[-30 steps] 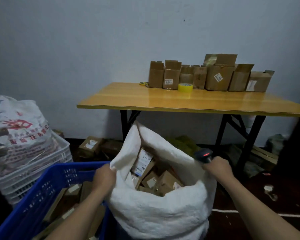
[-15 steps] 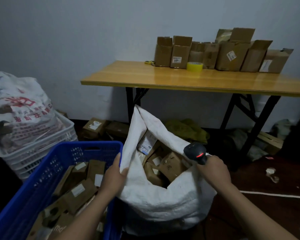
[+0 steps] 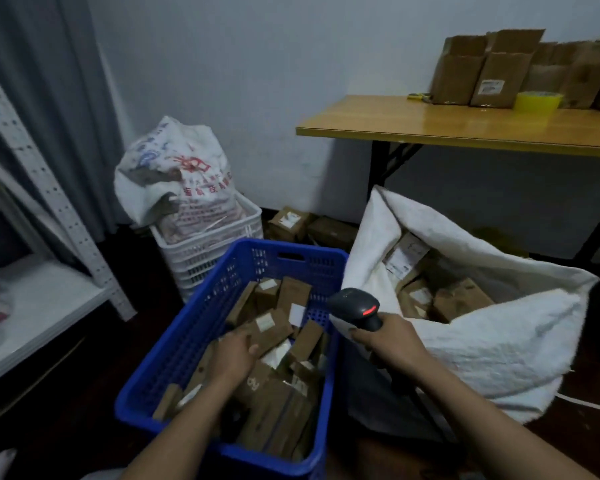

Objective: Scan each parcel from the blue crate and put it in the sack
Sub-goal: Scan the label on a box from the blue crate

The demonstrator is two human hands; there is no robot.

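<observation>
Left grip (image 3: 234, 355) down inside the blue crate (image 3: 187, 341), fingers (image 3: 238, 339) bent over a brown parcel (image 3: 272, 327) atop the heap (image 3: 291, 386) (clasped or merely resting? cannot tell through the blur). Right grip (image 3: 388, 341) wrapped firmly round the black scanner (image 3: 355, 304), red-lit, above the crate's right rim. White sack (image 3: 499, 341) just beside the crate on the right, mouth gaping, more labelled boxes (image 3: 461, 299) inside.

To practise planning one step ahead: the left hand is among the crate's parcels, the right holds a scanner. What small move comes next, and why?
Probably close the left hand on the labelled parcel under it and lift it from the blue crate toward the scanner in the right hand: nothing is lifted yet, so nothing can be scanned.
</observation>
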